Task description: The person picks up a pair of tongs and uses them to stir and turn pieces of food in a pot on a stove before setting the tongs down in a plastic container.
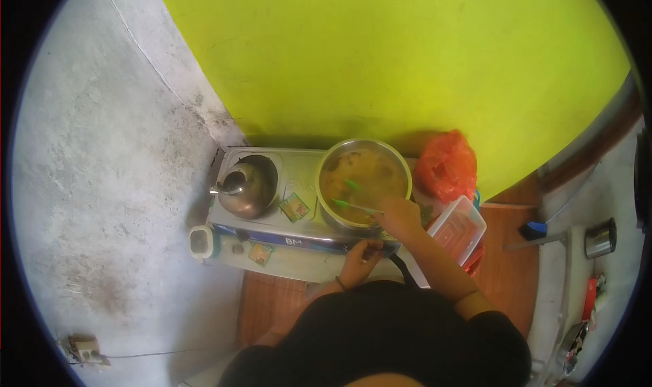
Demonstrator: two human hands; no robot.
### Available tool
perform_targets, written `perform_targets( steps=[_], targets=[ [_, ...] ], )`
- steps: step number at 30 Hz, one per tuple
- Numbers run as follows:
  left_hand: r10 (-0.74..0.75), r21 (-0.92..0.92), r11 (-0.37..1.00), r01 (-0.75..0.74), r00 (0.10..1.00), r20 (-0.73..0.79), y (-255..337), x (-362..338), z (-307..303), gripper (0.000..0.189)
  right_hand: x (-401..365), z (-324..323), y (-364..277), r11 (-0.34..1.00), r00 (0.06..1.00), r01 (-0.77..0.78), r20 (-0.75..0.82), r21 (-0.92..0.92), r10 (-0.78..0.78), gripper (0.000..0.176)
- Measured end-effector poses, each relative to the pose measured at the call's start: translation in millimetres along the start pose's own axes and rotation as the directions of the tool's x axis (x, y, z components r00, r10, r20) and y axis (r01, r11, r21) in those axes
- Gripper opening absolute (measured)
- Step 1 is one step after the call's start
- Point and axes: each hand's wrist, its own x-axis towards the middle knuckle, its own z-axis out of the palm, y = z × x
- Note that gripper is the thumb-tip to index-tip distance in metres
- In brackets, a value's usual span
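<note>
A large metal pot (365, 183) of yellowish food stands on the right side of the stove (299, 166). Over its lower right rim, my right hand (399, 217) is closed on a green utensil (341, 203) whose green end is above the food. My left hand (361, 261) is at the stove's front edge, just below the pot, fingers curled at the control knob area; what they hold, if anything, is too small to tell. On the left burner sits a metal kettle (255, 191). A green packet (295, 208) lies between kettle and pot.
A red plastic bag (448, 166) and a clear plastic container (456, 231) are right of the pot. Another packet (261, 253) lies before the stove, and a white-green container (202, 243) stands at its left. A metal cup (600, 238) is far right.
</note>
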Motion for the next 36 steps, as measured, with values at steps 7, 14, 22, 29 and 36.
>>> perform_targets(
  steps=[7, 14, 22, 29, 36],
  targets=[
    [0.005, -0.01, 1.0, -0.006, 0.999, -0.041, -6.5, -3.7, -6.8, 0.028, 19.1, 23.3, 4.2, 0.998, 0.997, -0.046, -0.065, -0.035, 0.044, 0.032],
    [0.013, -0.003, 1.0, -0.013, 0.999, -0.03, -4.9, 0.3, -8.2, 0.027, 18.7, 17.7, 11.7, 0.996, 0.996, -0.085, -0.019, -0.023, 0.084, 0.033],
    [0.003, -0.055, 0.998, -0.005, 0.999, -0.032, -8.1, -1.2, -7.0, 0.026, 47.0, -3.6, 27.6, 0.989, 0.979, -0.142, -0.151, -0.029, 0.136, 0.038],
    [0.01, -0.026, 1.0, -0.011, 0.999, -0.032, -7.2, -3.4, -12.8, 0.027, 86.9, 5.8, 12.0, 0.986, 0.984, -0.143, -0.117, -0.083, 0.133, 0.024],
    [0.016, -0.03, 0.999, -0.018, 0.999, -0.051, -12.1, -4.7, -12.9, 0.027, 88.4, 26.2, -8.1, 0.99, 0.968, 0.061, -0.233, -0.13, -0.09, 0.014]
  ],
)
